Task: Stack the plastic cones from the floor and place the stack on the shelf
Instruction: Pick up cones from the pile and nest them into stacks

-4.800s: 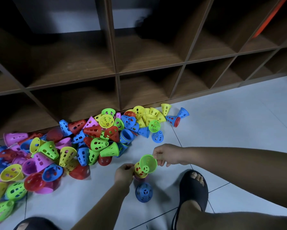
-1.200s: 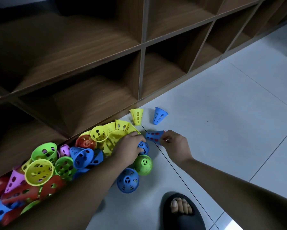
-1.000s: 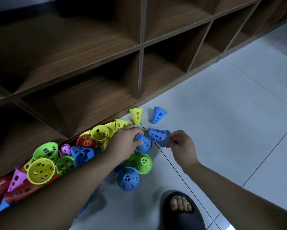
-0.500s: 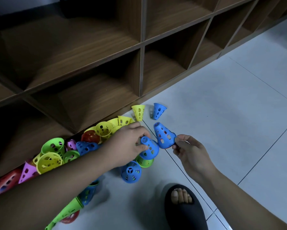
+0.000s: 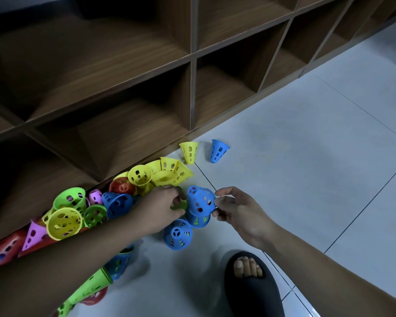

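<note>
- Change: half a second ago each hand held its own cone, a gap between them. Now the blue perforated plastic cone (image 5: 200,201) sits capped over the second blue cone (image 5: 197,221), so the two are nested.
- Meaning: one more nesting step looks done. The task is still early, since most of the loose multicoloured plastic cone pile (image 5: 78,211) lies unstacked on the white tiled floor (image 5: 307,179) against the brown wooden cubby shelf (image 5: 192,92). No cones show in the cubbies in view.
- Left hand (image 5: 160,210): fingers curled in on the left side of the pair, apparently gripping the second blue cone. The contact itself is partly hidden.
- Right hand (image 5: 240,213): half open, index tip and thumb pinching the right rim of the blue perforated plastic cone.
- The hands are close together, with only the cone pair between them, held just above the floor.
- A longer green-and-blue nested stack (image 5: 94,282) lies by the left forearm; can't tell whether it is held or resting.
- Strays: a blue cone on the floor (image 5: 177,234) just below the hands, a yellow cone (image 5: 189,152) and a small blue cone (image 5: 218,151) near the shelf base.
- A black sandal (image 5: 252,291) is at the bottom.
</note>
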